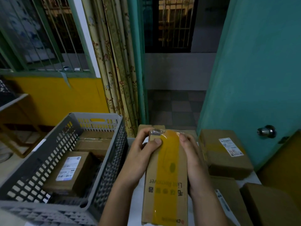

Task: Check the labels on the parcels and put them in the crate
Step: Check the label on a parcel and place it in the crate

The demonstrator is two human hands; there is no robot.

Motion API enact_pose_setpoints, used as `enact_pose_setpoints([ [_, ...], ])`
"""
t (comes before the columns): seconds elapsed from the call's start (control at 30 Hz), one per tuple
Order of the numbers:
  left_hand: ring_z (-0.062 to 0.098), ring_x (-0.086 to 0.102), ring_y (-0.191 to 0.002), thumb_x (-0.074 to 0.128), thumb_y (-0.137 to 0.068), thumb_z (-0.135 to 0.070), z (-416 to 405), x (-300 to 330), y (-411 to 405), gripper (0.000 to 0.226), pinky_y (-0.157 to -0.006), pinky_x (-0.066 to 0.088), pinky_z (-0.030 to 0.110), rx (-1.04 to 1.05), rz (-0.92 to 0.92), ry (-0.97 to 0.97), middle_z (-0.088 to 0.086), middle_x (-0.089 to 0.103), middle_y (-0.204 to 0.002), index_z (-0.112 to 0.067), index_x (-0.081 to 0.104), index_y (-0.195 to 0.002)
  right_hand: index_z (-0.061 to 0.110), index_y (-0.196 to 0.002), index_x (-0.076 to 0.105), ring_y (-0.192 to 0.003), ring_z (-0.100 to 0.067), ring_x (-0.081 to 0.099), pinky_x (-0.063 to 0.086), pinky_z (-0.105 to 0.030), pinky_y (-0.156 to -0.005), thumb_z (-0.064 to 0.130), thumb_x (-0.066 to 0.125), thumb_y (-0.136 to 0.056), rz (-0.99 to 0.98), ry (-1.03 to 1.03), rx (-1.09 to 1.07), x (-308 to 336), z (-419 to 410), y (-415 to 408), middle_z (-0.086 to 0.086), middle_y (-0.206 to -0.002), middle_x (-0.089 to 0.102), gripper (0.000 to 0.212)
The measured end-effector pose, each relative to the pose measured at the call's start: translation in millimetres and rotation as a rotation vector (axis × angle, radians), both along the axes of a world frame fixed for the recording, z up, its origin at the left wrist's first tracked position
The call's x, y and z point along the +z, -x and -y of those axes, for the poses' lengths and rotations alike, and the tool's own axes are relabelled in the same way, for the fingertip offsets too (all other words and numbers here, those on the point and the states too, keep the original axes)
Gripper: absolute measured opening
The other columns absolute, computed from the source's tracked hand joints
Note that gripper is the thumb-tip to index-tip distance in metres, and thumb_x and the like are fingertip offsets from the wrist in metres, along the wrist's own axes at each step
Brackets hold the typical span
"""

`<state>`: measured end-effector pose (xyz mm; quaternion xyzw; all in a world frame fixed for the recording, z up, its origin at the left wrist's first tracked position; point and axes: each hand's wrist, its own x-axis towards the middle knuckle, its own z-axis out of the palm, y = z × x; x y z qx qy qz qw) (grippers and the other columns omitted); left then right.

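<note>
Hands both on one long cardboard box (166, 180) held up mid-frame, yellow tape strip running down its length, printed text upside down to the camera. Left hand (143, 154) grips the left edge near the far end, thumb pressed on the top face; right hand (192, 157) wraps the right edge, fingers curled round the side. Crate (104, 162), grey, slotted walls, sits just left of the held box. Inside it: at least two parcels, one labelled box (71, 170) with white label facing up, one plain box (94, 142) behind it toward the far wall; more underneath, cannot tell. Right side on the table: three loose parcels visible, a taped box (226, 154) with white label on top near the door (254, 79), a near box (228, 201) partly hidden by the right forearm, a corner box (270, 204) at bottom right. One more box (146, 127) peeks out behind the held one. Doorknob (267, 131) on the teal door. Curtain (117, 62) hangs behind the crate.
</note>
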<state>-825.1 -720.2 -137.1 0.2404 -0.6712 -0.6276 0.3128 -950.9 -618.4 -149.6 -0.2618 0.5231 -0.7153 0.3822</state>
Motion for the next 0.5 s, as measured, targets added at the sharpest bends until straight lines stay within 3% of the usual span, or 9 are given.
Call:
enact_pose_setpoints([
  [0.1,0.003,0.064,-0.109,0.065,-0.079,-0.062,-1.8,-0.6,4.4,0.050,-0.084,0.059,0.030,0.013,0.029,-0.004,-0.020,0.059,-0.125,-0.052,0.054,-0.127,0.037,-0.103,0.065,-0.080,-0.007,0.071,0.057,-0.021,-0.061,0.055,0.058,-0.086,-0.031,0.023,-0.012,2.5,0.4,0.0,0.013,-0.085,0.072,0.026],
  [0.17,0.003,0.064,-0.113,0.069,-0.078,-0.061,-1.5,0.9,6.7,0.057,-0.086,0.060,0.032,0.022,0.028,-0.038,-0.018,0.057,-0.132,-0.054,0.053,-0.132,0.041,-0.105,0.066,-0.091,-0.012,0.072,0.059,-0.027,-0.069,0.062,0.064,-0.087,-0.059,0.045,-0.031,1.8,0.4,1.8,0.011,-0.096,0.072,0.028],
  [0.23,0.018,0.065,-0.115,0.072,-0.077,-0.057,-1.5,-0.4,8.2,0.056,-0.089,0.060,0.040,0.022,-0.021,-0.023,-0.006,0.061,-0.132,-0.044,0.057,-0.130,0.043,-0.110,0.065,-0.098,-0.014,0.072,0.061,-0.032,-0.074,0.072,0.066,-0.078,-0.094,0.096,-0.028,6.0,0.1,2.1,0.013,-0.106,0.071,0.044],
  [0.33,0.021,0.066,-0.109,0.074,-0.077,-0.051,-5.5,1.5,10.8,0.049,-0.082,0.058,0.036,0.042,-0.118,0.020,-0.001,0.063,-0.124,-0.033,0.059,-0.120,0.041,-0.111,0.067,-0.101,-0.013,0.071,0.059,-0.030,-0.075,0.081,0.069,-0.068,-0.149,0.160,-0.029,9.2,0.0,4.0,0.013,-0.112,0.070,0.059],
  [0.5,0.022,0.062,-0.123,0.081,-0.068,-0.067,-4.1,0.2,14.3,0.087,-0.090,0.058,0.036,0.015,-0.152,0.035,-0.008,0.059,-0.135,-0.036,0.047,-0.142,0.041,-0.105,0.071,-0.109,-0.016,0.069,0.059,-0.028,-0.078,0.075,0.073,-0.070,-0.143,0.251,-0.047,9.1,-0.4,8.2,0.010,-0.118,0.070,0.050],
])
